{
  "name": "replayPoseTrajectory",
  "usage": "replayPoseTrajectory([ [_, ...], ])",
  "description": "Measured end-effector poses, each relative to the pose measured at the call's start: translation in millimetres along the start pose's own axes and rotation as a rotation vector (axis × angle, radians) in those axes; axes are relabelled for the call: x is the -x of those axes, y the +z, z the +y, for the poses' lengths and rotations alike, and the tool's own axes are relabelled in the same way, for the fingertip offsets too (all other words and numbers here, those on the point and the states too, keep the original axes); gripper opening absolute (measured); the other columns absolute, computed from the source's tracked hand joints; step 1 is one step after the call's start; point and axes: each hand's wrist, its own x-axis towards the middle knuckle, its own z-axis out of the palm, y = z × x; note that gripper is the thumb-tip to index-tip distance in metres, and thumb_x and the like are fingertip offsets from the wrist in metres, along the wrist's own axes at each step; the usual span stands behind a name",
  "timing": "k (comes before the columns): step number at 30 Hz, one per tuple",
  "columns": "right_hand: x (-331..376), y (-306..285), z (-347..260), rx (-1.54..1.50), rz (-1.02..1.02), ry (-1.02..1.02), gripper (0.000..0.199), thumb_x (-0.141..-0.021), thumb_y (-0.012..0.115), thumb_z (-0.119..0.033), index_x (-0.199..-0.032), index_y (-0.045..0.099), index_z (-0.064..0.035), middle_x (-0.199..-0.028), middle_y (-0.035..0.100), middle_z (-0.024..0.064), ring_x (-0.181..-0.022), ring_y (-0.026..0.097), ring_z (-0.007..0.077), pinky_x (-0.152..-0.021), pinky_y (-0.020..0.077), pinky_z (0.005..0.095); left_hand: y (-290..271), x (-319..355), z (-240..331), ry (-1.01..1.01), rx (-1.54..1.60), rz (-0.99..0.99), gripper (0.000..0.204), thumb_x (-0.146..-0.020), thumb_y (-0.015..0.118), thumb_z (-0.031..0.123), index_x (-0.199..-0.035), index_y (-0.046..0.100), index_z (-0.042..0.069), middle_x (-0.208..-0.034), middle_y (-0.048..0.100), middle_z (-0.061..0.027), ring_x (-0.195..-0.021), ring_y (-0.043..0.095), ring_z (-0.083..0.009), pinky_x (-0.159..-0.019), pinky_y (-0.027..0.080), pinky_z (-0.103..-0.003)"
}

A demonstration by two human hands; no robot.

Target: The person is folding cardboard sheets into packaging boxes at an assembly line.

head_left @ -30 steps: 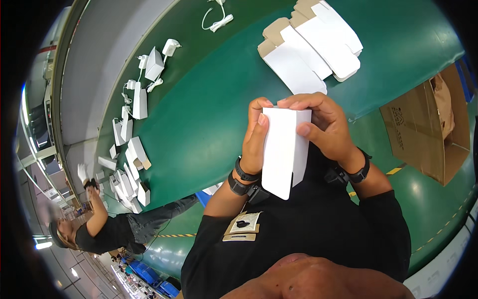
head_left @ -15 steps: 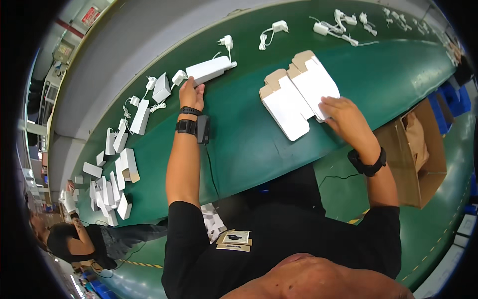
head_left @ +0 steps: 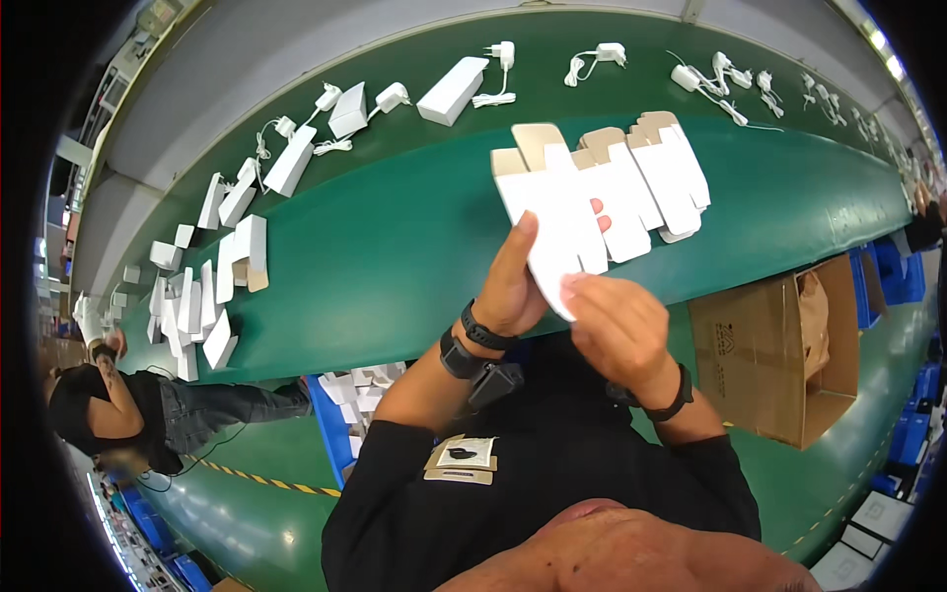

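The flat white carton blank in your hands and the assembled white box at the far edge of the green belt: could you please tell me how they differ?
The flat white carton blank is unfolded, its brown flaps spread open; the assembled white box is folded into a closed oblong. The blank is held above the green belt by the left hand and right hand; the box lies on the belt, untouched, beside a white charger. Both are white cardboard.

We're at a long green conveyor belt (head_left: 375,247) curving across the shot, with a grey ledge (head_left: 227,79) running along its far side. Green floor (head_left: 247,493) below with a yellow-black striped line (head_left: 247,477). An open brown cardboard box (head_left: 779,355) sits on our right, blue bins (head_left: 903,434) past it. Bright overhead lights (head_left: 873,39) up in the top right.
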Motion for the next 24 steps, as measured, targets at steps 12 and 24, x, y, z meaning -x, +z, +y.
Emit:
replayPoseTrajectory([
  [12, -65, -64, 75, -0.567, -0.768, 0.791, 0.035, -0.083, 0.076, -0.014, -0.11, 0.057, -0.0056, -0.059, 0.052, -0.0034, -0.056, 0.048, 0.0037, -0.055, 0.0367, 0.0214, -7, 30, -11, -0.037, -0.307, -0.186, 0.096, -0.088, 0.065, 0.051, -0.154, 0.011, 0.008, -0.142, 0.045, -0.0236, -0.126, 0.052, -0.0299, -0.107, 0.041, -0.044],
  [24, 30, -41, 76, -1.225, 0.018, 0.788, 0.03, -0.091, 0.065, -0.007, -0.118, 0.059, 0.0019, -0.123, 0.059, 0.0141, -0.105, 0.061, 0.0166, -0.091, 0.0487, 0.0302, 10, 5, -42, -0.046, -0.33, -0.11, 0.064, -0.098, 0.056, 0.025, -0.148, 0.017, 0.014, -0.132, 0.051, -0.0235, -0.111, 0.058, -0.0215, -0.089, 0.05, -0.035],
])
